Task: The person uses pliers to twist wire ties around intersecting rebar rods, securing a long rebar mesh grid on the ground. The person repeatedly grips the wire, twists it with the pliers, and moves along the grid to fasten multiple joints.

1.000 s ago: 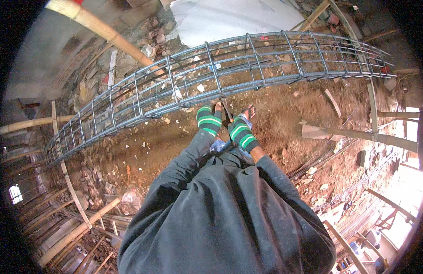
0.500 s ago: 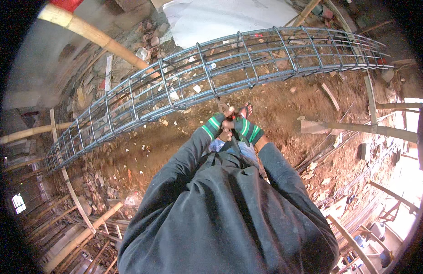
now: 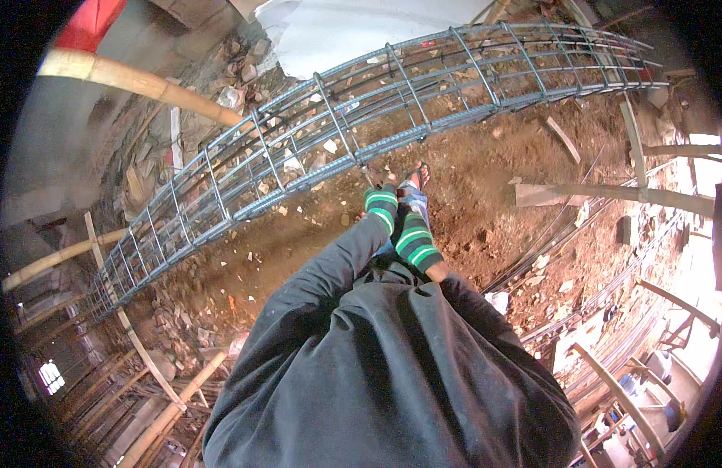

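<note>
A long cage of steel rebar (image 3: 298, 184), with square stirrups around its lengthwise bars, spans the view in front of me. My left hand (image 3: 381, 201), in a green, black and white striped covering, is just below the cage's near bar. Its fingers look curled, and a thin dark piece pokes up beside them toward the bar; I cannot make out its kind. Close by on the right, my right hand (image 3: 408, 212) is low by my leg, in a matching striped covering. Its fingers are hidden. Whether it touches my left hand I cannot tell.
My sandalled foot (image 3: 420, 175) stands on brown soil strewn with rubble. Bamboo poles (image 3: 134, 82) and wooden battens (image 3: 146, 347) prop the surroundings. A white sheet (image 3: 361, 35) lies beyond the cage. A wooden plank (image 3: 610, 196) and long thin rods are at the right.
My hands were close together with fingers showing; now my right hand is turned down with its fingers hidden and more of its striped covering visible. The view has shifted slightly.
</note>
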Available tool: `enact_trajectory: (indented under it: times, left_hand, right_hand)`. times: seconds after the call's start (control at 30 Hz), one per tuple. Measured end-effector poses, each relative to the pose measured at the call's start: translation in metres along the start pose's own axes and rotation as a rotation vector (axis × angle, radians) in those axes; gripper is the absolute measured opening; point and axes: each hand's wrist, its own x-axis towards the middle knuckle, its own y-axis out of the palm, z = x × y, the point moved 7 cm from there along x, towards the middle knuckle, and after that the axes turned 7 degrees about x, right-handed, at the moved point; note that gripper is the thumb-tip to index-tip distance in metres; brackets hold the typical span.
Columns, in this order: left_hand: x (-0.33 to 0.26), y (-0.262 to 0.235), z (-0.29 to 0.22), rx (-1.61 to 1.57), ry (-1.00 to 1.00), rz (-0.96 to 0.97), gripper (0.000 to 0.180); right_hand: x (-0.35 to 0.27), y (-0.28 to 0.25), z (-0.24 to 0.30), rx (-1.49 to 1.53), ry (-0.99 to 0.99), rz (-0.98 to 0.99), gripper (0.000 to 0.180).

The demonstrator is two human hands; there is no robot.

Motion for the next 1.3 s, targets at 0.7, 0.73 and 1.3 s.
enact_trajectory:
  times: [0.7, 0.73, 1.3]
  left_hand:
    - [-0.153, -0.099, -0.176, 1.087, 1.406, -0.144, 0.062]
    - [-0.171, -0.102, -0.19, 1.143, 1.544, -0.2, 0.066]
    - [-0.016, -0.072, -0.204, 1.861, 0.367, 0.579, 0.089]
  right_hand:
    - [0.014, 0.004, -0.009, 0.504, 0.188, 0.381, 0.039]
    - [0.017, -0.005, 0.001, 0.299, -0.054, 0.289, 0.039]
    - [0.012, 0.021, -0.016, 0.847, 0.444, 0.601, 0.053]
